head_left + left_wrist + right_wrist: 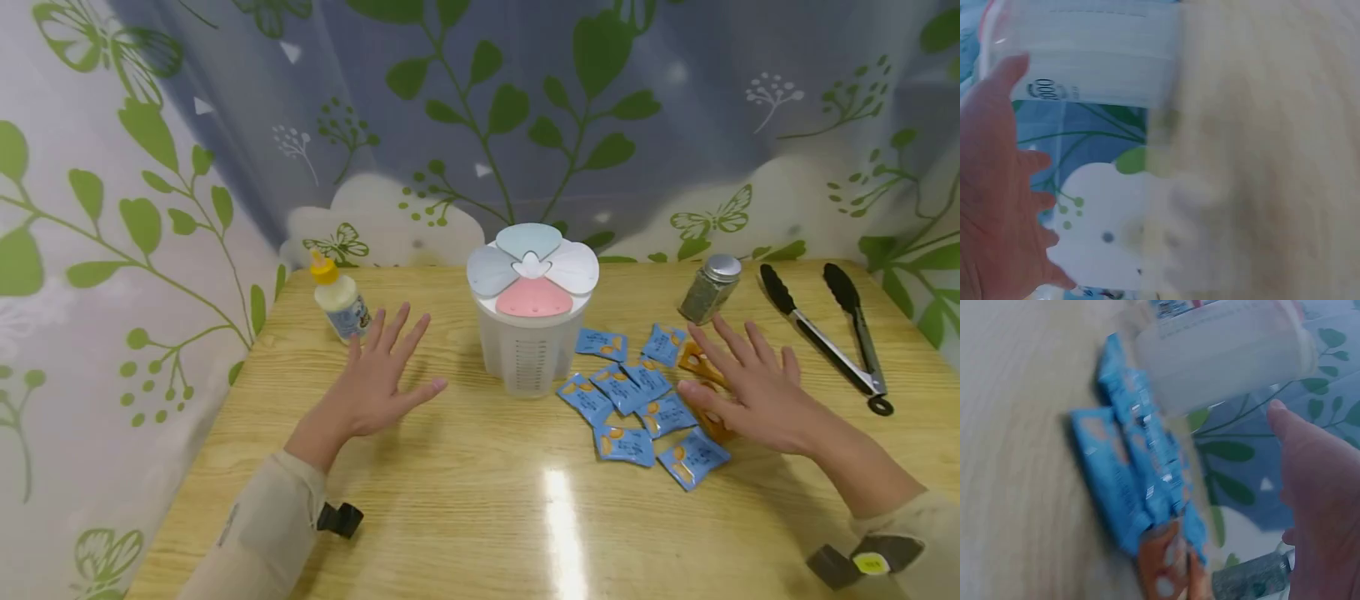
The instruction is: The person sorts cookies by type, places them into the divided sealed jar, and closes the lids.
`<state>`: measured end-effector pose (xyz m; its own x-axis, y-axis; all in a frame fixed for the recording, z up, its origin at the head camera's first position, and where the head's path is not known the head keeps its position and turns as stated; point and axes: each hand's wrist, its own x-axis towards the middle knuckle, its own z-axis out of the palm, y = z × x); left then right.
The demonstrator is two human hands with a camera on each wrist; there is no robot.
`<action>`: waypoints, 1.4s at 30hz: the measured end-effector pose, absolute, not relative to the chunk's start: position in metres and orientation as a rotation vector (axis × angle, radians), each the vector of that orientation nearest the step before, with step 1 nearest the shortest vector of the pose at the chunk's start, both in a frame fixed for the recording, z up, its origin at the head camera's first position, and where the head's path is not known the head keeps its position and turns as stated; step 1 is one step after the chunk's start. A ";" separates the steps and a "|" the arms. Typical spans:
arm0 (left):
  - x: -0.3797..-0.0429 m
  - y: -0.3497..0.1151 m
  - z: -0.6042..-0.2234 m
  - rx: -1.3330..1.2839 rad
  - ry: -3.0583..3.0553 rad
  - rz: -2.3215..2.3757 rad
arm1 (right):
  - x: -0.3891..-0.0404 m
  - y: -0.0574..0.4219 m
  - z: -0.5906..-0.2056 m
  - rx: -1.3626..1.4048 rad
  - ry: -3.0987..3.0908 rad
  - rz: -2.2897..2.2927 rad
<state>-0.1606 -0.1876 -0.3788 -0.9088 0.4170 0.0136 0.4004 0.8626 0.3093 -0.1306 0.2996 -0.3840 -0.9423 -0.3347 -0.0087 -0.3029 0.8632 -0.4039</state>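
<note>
My left hand [378, 379] hovers over the table with its fingers spread and nothing held. Just beyond its fingertips stands a glue bottle [341, 300] with a yellow cap. My right hand [761, 396], also spread and holding nothing, overlaps two orange snack packets [703, 364] in the head view. Several blue snack packets [626, 446] lie left of it in a loose group. Between the hands stands a clear plastic container [528, 354] with a petal-patterned lid [532, 271] closed on top. The right wrist view is blurred but shows the blue packets [1110, 475] beside the container.
A glass spice jar [708, 292] with a silver cap stands behind my right hand. Black-tipped tongs [832, 346] lie spread at the far right. A patterned curtain [450, 108] hangs along the back edge of the wooden table [450, 508].
</note>
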 end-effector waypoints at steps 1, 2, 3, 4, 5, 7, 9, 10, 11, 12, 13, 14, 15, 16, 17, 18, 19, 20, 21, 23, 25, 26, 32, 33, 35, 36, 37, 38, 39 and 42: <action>-0.162 -0.187 -0.376 0.669 2.973 0.529 | -0.132 0.297 -0.381 -0.524 2.954 -0.652; -0.164 -0.186 -0.374 0.683 2.962 0.586 | -0.132 0.295 -0.378 -0.545 2.949 -0.686; -0.166 -0.185 -0.371 0.701 2.945 0.654 | -0.133 0.292 -0.375 -0.558 2.946 -0.708; -0.168 -0.183 -0.368 0.722 2.924 0.722 | -0.135 0.289 -0.372 -0.576 2.945 -0.731; -0.169 -0.180 -0.365 0.740 2.898 0.786 | -0.136 0.285 -0.370 -0.588 2.934 -0.761; -0.173 -0.174 -0.360 0.779 2.843 0.928 | -0.139 0.277 -0.366 -0.607 2.903 -0.821; -0.177 -0.165 -0.356 0.820 2.782 1.077 | -0.143 0.270 -0.363 -0.634 2.880 -0.877; -0.179 -0.160 -0.354 0.829 2.749 1.153 | -0.145 0.265 -0.361 -0.650 2.868 -0.912; -0.181 -0.156 -0.352 0.836 2.721 1.219 | -0.147 0.261 -0.359 -0.661 2.856 -0.945; -0.183 -0.151 -0.350 0.848 2.697 1.286 | -0.149 0.256 -0.356 -0.669 2.848 -0.971; -0.185 -0.146 -0.349 0.859 2.670 1.352 | -0.152 0.250 -0.353 -0.681 2.845 -1.001; -0.187 -0.141 -0.347 0.864 2.642 1.417 | -0.155 0.244 -0.350 -0.687 2.834 -1.039; -0.189 -0.137 -0.345 0.864 2.615 1.473 | -0.157 0.238 -0.347 -0.700 2.823 -1.081; -0.191 -0.132 -0.343 0.869 2.590 1.522 | -0.160 0.231 -0.344 -0.714 2.810 -1.127; -0.193 -0.128 -0.341 0.879 2.573 1.560 | -0.163 0.224 -0.341 -0.730 2.797 -1.173; -0.195 -0.123 -0.339 0.888 2.551 1.598 | -0.166 0.218 -0.338 -0.744 2.777 -1.221; -0.196 -0.119 -0.337 0.896 2.530 1.631 | -0.169 0.212 -0.335 -0.766 2.761 -1.264; -0.198 -0.115 -0.335 0.904 2.515 1.653 | -0.171 0.207 -0.333 -0.781 2.739 -1.308; -0.199 -0.111 -0.334 0.912 2.505 1.669 | -0.173 0.202 -0.331 -0.803 2.723 -1.345; -0.201 -0.105 -0.332 0.925 2.481 1.696 | -0.177 0.193 -0.328 -0.826 2.685 -1.410; -0.202 -0.101 -0.331 0.932 2.471 1.708 | -0.180 0.186 -0.327 -0.840 2.651 -1.456; -0.202 -0.099 -0.331 0.931 2.472 1.711 | -0.181 0.183 -0.326 -0.845 2.634 -1.476; -0.199 -0.099 -0.335 0.946 2.548 1.673 | -0.182 0.170 -0.327 -0.786 2.649 -1.500; -0.199 -0.099 -0.336 0.953 2.563 1.659 | -0.182 0.169 -0.328 -0.773 2.660 -1.502; -0.198 -0.099 -0.337 0.961 2.607 1.623 | -0.180 0.167 -0.329 -0.750 2.683 -1.507; -0.197 -0.099 -0.337 0.964 2.624 1.610 | -0.180 0.167 -0.330 -0.746 2.690 -1.515; -0.196 -0.100 -0.337 0.968 2.639 1.601 | -0.179 0.166 -0.330 -0.746 2.699 -1.519; -0.195 -0.100 -0.337 0.970 2.655 1.590 | -0.178 0.166 -0.331 -0.751 2.705 -1.524; -0.195 -0.100 -0.337 0.971 2.669 1.589 | -0.177 0.165 -0.331 -0.758 2.711 -1.528; -0.193 -0.101 -0.337 0.997 2.692 1.611 | -0.174 0.165 -0.332 -0.772 2.726 -1.543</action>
